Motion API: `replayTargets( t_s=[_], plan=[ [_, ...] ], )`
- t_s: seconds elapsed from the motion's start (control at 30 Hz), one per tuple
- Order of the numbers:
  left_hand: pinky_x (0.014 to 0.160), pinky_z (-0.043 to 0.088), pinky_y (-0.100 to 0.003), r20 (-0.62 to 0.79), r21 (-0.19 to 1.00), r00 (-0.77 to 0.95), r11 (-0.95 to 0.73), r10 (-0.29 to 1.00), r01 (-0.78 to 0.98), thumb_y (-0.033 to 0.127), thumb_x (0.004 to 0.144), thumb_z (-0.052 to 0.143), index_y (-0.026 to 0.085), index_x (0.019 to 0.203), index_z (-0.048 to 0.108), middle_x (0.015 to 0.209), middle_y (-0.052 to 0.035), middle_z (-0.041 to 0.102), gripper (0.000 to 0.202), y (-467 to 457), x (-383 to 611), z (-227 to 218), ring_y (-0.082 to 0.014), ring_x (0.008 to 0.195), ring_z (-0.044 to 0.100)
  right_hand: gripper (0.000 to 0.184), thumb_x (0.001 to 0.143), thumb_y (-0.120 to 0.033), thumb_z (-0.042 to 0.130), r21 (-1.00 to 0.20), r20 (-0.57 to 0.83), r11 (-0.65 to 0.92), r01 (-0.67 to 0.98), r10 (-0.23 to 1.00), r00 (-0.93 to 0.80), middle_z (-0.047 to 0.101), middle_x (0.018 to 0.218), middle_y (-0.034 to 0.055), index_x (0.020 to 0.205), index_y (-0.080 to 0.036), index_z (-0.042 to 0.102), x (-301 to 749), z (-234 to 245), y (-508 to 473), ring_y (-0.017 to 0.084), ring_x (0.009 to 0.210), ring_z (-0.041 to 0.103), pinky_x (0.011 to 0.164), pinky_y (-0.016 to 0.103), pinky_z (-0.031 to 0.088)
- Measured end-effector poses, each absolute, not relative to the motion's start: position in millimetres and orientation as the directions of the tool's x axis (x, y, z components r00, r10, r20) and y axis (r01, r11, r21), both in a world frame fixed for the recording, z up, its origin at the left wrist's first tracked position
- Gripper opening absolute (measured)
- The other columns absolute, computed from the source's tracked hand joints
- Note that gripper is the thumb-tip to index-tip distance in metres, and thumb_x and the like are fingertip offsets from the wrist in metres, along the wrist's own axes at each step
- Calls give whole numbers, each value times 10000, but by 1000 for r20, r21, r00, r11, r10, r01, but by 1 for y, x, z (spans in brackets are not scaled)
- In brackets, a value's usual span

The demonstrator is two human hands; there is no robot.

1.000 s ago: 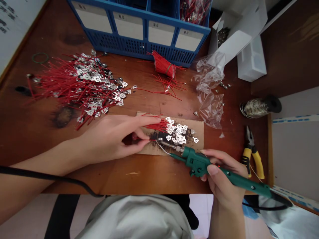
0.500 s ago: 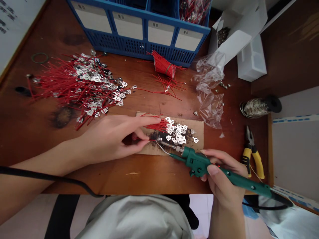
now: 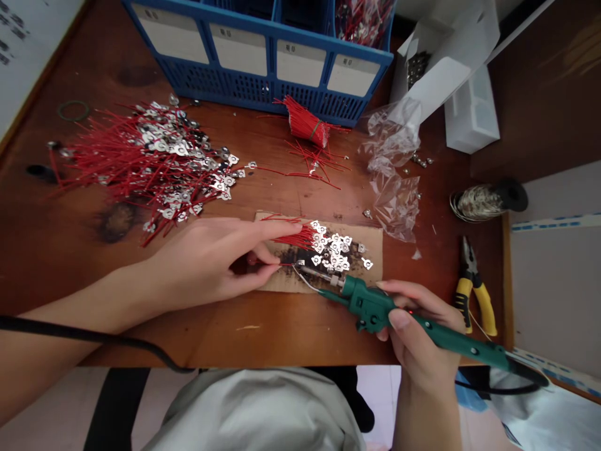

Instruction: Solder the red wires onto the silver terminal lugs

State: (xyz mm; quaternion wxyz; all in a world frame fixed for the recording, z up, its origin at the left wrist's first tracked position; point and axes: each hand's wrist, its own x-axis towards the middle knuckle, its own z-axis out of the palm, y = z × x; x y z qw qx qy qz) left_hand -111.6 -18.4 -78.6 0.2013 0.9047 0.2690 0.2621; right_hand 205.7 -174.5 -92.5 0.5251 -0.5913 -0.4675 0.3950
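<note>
We judge that the soldering step is in hand: our left hand [image 3: 220, 250] has thumb and one finger pinched on a red wire [image 3: 286, 264], whose end lies at a metal tab [image 3: 301, 262] over the cardboard [image 3: 373, 241]. Our right hand [image 3: 422, 326] is wrapped around the green soldering iron [image 3: 370, 307], its tip beside this tab; if they touch, we cannot tell. The next move, we think, calls for a very steady pinch
</note>
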Motion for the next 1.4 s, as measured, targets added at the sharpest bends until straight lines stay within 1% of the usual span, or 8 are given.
replayTargets(
  t_s=[0.13,0.3,0.47,0.6,0.73,1.03,1.17,1.4],
  plan=[
    [914,575,-215,362,499,723,-777,589,383,276,1150,606,317,1591,558,1045,118,827,446,-19,-112,-80,-103,940,794,225,990,-332,837,-992,13,-20,127,967,253,689,668,8,1185,-225,868,205,-92,-173,157,469,649,460,221,528],
    [906,578,-212,373,490,725,-787,578,375,266,1147,584,293,1589,553,1062,106,829,444,-19,-113,-82,-101,955,795,206,1011,-306,817,-992,26,-6,129,971,240,696,673,-9,1208,-275,867,203,-91,-171,142,474,657,462,194,520],
    [904,582,-236,377,479,740,-801,557,358,282,1161,583,274,1571,562,1038,90,829,410,-18,-114,-82,-122,927,791,208,999,-292,820,-993,22,-7,120,969,246,691,677,3,1193,-237,869,203,-91,-172,148,468,650,449,201,514],
    [914,571,-240,395,455,740,-816,544,357,260,1155,593,263,1548,586,1052,84,825,393,-18,-115,-83,-121,926,781,208,1005,-293,815,-992,22,-9,127,970,241,699,688,-3,1203,-261,871,205,-92,-171,141,476,656,474,200,527],
    [910,562,-226,402,455,750,-826,525,333,262,1163,580,257,1589,561,1053,92,822,426,-17,-116,-84,-110,940,773,219,1023,-301,800,-995,18,-6,104,975,222,692,681,-15,1231,-290,866,207,-94,-172,135,478,654,476,193,525],
    [888,567,-245,409,427,769,-848,491,314,238,1160,604,227,1591,552,1035,97,809,434,-15,-114,-82,-122,916,750,236,988,-365,821,-999,32,23,36,959,282,689,671,7,1187,-259,889,206,-95,-171,143,435,639,435,192,488],
    [852,585,-259,406,414,767,-848,497,330,232,1162,609,225,1570,564,1035,81,813,410,-16,-113,-80,-136,902,753,245,987,-352,797,-997,30,50,-65,959,283,662,625,12,1190,-257,896,207,-94,-168,141,412,617,406,180,459],
    [768,610,-295,453,357,748,-867,486,347,237,1174,588,221,1556,569,997,52,813,383,-18,-110,-75,-175,838,764,275,905,-421,838,-954,-84,35,-296,921,381,659,587,39,1079,-224,920,207,-85,-158,133,372,559,362,183,424]
  ],
)
